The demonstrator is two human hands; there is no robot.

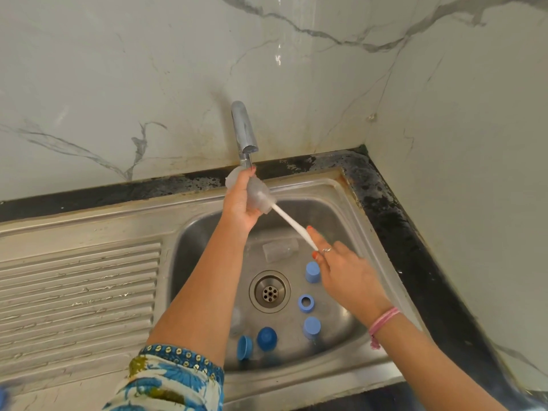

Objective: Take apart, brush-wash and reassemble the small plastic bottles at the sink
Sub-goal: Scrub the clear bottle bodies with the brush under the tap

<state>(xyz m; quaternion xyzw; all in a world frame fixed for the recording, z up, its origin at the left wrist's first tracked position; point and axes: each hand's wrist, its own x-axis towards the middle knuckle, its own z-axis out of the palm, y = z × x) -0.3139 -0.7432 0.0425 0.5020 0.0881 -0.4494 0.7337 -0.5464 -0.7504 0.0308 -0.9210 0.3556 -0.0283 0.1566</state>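
Observation:
My left hand (240, 203) grips a small clear plastic bottle (261, 194) just under the tap spout (244, 130), its mouth pointing down and right. A white brush (292, 225) has its head inside the bottle, and my right hand (345, 272) holds its handle. Another clear bottle (280, 249) lies on its side in the sink behind the drain. A third clear bottle (236, 320) lies faintly at the front left. Several blue caps and rings rest on the sink floor: (312, 272), (306, 303), (311, 327), (267, 338), (244, 347).
The steel sink basin (204, 241) has a round drain (269, 291) in the middle and a ribbed draining board (77, 295) on the left. A black counter edge (397, 221) runs behind and to the right. Marble wall tiles (148, 84) rise behind the tap.

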